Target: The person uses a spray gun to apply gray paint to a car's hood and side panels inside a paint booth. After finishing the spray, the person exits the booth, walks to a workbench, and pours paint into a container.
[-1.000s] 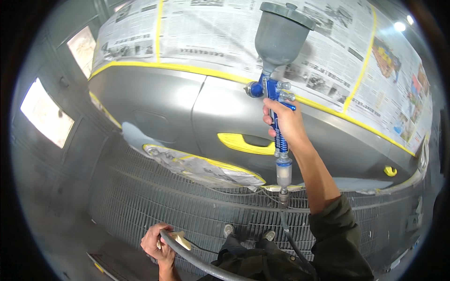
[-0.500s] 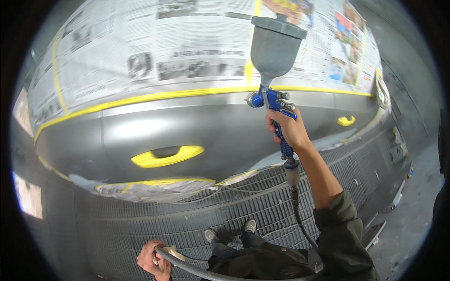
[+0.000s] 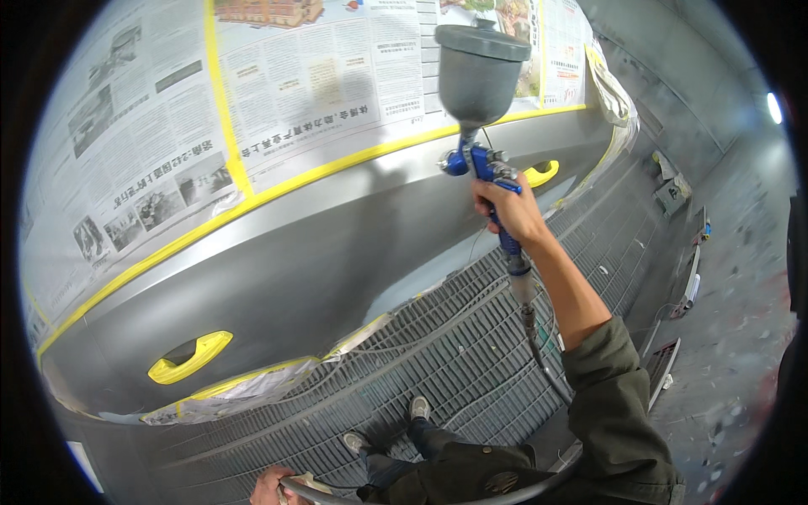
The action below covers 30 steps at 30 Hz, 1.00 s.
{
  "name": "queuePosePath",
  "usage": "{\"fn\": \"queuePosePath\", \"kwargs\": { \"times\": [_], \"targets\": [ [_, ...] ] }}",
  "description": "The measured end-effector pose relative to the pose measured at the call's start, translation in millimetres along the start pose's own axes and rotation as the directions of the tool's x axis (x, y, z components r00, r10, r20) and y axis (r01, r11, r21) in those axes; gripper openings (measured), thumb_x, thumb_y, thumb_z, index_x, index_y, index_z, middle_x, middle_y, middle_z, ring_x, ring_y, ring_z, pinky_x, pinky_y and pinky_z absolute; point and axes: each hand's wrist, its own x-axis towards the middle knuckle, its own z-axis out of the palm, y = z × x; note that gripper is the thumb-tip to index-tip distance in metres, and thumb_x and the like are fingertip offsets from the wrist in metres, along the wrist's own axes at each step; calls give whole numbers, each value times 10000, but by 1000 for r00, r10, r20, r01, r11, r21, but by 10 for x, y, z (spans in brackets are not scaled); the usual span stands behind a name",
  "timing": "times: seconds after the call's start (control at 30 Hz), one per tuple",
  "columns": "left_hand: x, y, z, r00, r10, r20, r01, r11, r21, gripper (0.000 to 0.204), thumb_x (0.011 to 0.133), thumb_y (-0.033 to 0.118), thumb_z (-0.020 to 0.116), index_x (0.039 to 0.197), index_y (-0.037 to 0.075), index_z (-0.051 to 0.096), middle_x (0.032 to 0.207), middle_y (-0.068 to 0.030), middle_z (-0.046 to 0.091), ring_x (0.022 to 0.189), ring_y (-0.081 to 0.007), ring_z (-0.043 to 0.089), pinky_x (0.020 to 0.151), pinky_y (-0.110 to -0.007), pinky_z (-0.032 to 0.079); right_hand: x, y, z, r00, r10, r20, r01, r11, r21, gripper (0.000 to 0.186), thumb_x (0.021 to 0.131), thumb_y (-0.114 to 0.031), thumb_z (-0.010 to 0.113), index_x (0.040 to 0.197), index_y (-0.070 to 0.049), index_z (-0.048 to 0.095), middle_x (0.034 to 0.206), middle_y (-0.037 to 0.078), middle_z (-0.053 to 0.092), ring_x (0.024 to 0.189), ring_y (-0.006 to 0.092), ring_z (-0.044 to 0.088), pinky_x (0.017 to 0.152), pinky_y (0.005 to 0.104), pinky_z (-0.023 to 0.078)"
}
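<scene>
A spray gun (image 3: pixel 483 88) with a grey cup on top and a blue body stands upright in my right hand (image 3: pixel 515 210), fingers wrapped round its handle. Its nozzle points left, close to the grey car side (image 3: pixel 295 252). An air line hangs from the base of the handle. Low at the bottom edge, my left hand (image 3: pixel 271 486) is closed round a grey hose (image 3: pixel 316 495); something pale, perhaps a cloth, lies against the palm. Newspaper (image 3: pixel 328 93) covers the car's upper part, edged by yellow masking tape (image 3: pixel 337 170).
Yellow tape surrounds the near door handle (image 3: pixel 200 362) and marks the far one (image 3: pixel 543 175). Masking paper (image 3: pixel 252 389) hangs along the lower edge. Under my feet is a grated floor (image 3: pixel 471 353) with hoses across it. Loose panels (image 3: pixel 665 370) lie at the right.
My view has turned and shifted rightward along the car, so the near handle sits farther left and lower. The spray gun is now close to the far handle. Both hands keep their holds.
</scene>
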Motion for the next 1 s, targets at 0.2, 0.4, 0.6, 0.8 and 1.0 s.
{"fn": "queuePosePath", "kwargs": {
  "times": [0.2,0.4,0.6,0.8,1.0],
  "targets": [
    [-20,152,190,998,27,61,-38,984,175,338,973,373,549,950,76,710,770,-126,668,629,-290,656,562,-385,525,231,275,-755,983,-3,-186,1,1000,-10,143,906,-174,632,851,-52,585,656,2,537,513,79,475,407,243,380],
    [25,352,204,986,-31,162,-1,981,192,334,977,398,535,961,117,715,780,-117,668,622,-290,649,555,-386,517,311,685,-1334,846,-268,-461,118,937,-329,132,905,-177,618,954,-59,586,657,-3,529,510,76,466,411,252,366],
    [-83,208,106,987,-29,161,0,984,176,367,981,421,508,961,122,721,792,-116,678,630,-292,653,556,-392,513,-101,856,-932,969,32,-243,-34,999,-4,199,900,-165,650,1066,-72,590,658,-27,506,506,58,441,417,239,335],
    [-165,41,-162,984,-14,178,-9,992,127,393,976,393,510,957,63,722,796,-145,678,636,-296,657,559,-377,514,-637,553,115,998,-41,-43,41,999,-5,363,900,-138,647,1247,-39,610,716,-18,531,624,68,463,566,249,415],
    [-631,-657,-755,998,-32,56,26,995,94,341,953,336,560,954,35,721,802,-155,681,637,-281,659,567,-367,515,-1118,261,1508,983,-184,0,184,982,-34,549,891,-140,629,1415,-27,512,776,75,602,717,133,526,746,313,490]
  ]
}}
